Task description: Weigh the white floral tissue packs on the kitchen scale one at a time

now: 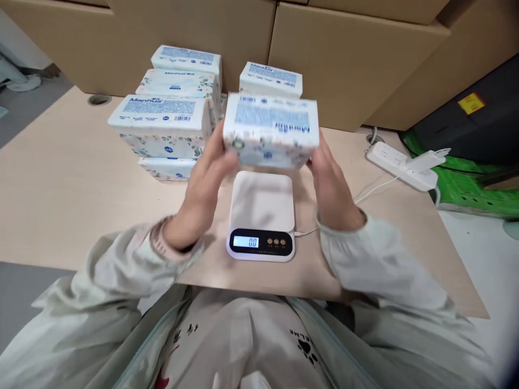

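the tissue pack [271,129] is in the air between the left hand [203,189] and the right hand [334,189], appearing just beyond the far edge of the white scale [263,202]. its long axis runs left to right across the person's front, with the right end a touch lower in view. the broad printed face looks upward, its brand lettering at the near right corner, and the long floral side faces the person. each hand is partly open and presses one short end, so the pack is squeezed between them; fingertips are mostly hidden. the display [246,241] reads 0.0, and a white cable [375,187] leads from the scale's right side towards the power strip [399,165]. on the pale table [60,189], more packs [162,116] are piled on the left, and another pack [271,78] shows behind the held one, before cardboard boxes [348,59].
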Tool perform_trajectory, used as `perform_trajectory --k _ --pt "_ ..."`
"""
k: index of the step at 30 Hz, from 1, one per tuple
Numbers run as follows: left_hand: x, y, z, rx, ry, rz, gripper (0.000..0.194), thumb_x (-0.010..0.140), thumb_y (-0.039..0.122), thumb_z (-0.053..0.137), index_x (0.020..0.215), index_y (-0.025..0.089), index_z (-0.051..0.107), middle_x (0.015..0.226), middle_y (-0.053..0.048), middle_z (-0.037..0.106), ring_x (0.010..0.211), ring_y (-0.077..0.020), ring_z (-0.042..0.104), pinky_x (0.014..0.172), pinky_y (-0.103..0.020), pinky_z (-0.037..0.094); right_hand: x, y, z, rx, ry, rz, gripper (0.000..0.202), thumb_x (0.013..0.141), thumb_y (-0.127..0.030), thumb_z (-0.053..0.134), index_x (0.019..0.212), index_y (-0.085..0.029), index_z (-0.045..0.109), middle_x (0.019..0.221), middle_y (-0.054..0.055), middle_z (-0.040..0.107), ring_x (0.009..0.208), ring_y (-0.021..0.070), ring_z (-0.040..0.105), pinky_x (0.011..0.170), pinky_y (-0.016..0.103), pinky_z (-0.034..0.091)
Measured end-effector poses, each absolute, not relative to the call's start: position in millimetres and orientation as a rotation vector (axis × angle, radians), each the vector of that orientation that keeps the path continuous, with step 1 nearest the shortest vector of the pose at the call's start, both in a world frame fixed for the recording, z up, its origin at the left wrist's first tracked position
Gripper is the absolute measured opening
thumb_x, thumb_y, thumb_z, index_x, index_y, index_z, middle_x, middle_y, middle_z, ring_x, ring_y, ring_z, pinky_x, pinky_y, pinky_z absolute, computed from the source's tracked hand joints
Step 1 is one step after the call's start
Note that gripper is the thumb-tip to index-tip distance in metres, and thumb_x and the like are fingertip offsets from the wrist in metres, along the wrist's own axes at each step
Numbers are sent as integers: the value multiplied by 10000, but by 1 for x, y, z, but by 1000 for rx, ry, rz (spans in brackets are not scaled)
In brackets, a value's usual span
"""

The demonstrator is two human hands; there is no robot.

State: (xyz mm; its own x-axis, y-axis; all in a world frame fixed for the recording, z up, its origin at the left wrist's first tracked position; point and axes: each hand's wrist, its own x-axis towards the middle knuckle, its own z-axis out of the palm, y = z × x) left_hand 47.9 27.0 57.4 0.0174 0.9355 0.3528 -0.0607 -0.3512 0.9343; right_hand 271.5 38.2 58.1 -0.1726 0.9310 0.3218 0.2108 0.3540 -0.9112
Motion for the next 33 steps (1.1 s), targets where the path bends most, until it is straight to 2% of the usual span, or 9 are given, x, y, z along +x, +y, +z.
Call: perform_trajectory --k 3,6,9,12,15,18,21,25,33 --pt "36 -27 44 1432 935 1309 501 1026 498 716 1521 426 680 1710 81 518 1700 -302 341 1429 -500 318 280 -18 42 -1153 -1651 967 559 1114 -583 444 1662 -472 443 1772 -75 470 1695 206 392 1427 480 329" --pt "27 -50 22 1362 1034 1240 560 1021 489 737 1566 397 648 1727 34 504 1686 -310 370 1426 -521 319 289 -46 5 -1187 -1659 925 608 1114 -562 455 1708 -458 380 1780 -30 467 1691 256 403 1412 553 346" --pt "20 -52 6 1311 1140 1327 557 985 531 777 1507 355 693 1708 -11 538 1673 -325 394 1418 -529 315 302 -52 -27 -1233 -1619 575 609 1099 -529 497 1695 -421 433 1729 42 535 1617 338 503 1352 659 392" --pt "9 -49 -6 1113 1274 1571 426 960 533 764 1319 303 773 1544 -52 683 1543 -319 562 1332 -510 442 319 -52 -41 -1200 -1417 178 531 1103 -469 477 1621 -379 555 1577 95 660 1495 385 612 1276 694 446" --pt "-2 -49 -22 819 1428 1743 191 902 380 729 1030 246 775 1228 -71 788 1233 -271 724 1153 -445 581 337 -52 -41 -1135 -1274 67 467 1102 -422 484 1539 -376 642 1445 109 723 1404 400 676 1216 689 489" --pt "-7 -48 -38 749 1455 1804 125 825 264 715 938 213 733 1089 -72 759 1033 -219 721 1060 -385 604 351 -54 -35 -1107 -1327 85 451 1092 -408 518 1521 -479 639 1447 64 725 1399 387 679 1191 635 519" --pt "-7 -45 -45 802 1461 1853 156 772 207 711 925 184 729 1042 -73 722 970 -191 692 1002 -334 603 361 -56 -29 -1088 -1488 46 506 1091 -405 503 1576 -537 558 1484 33 711 1409 392 653 1186 626 510" --pt "-6 -40 -45 808 1505 1894 125 762 176 687 885 174 709 1006 -80 705 927 -183 679 910 -308 611 373 -53 -25 -976 -1755 -83 579 1083 -397 475 1658 -466 458 1479 57 719 1310 400 663 1139 686 487" --pt "-5 -37 -43 800 1597 1927 101 758 149 649 841 176 700 972 -72 725 864 -165 690 840 -286 630 384 -49 -43 -696 -1910 58 671 1033 -326 490 1697 -383 407 1432 78 747 1215 342 671 1056 589 549"
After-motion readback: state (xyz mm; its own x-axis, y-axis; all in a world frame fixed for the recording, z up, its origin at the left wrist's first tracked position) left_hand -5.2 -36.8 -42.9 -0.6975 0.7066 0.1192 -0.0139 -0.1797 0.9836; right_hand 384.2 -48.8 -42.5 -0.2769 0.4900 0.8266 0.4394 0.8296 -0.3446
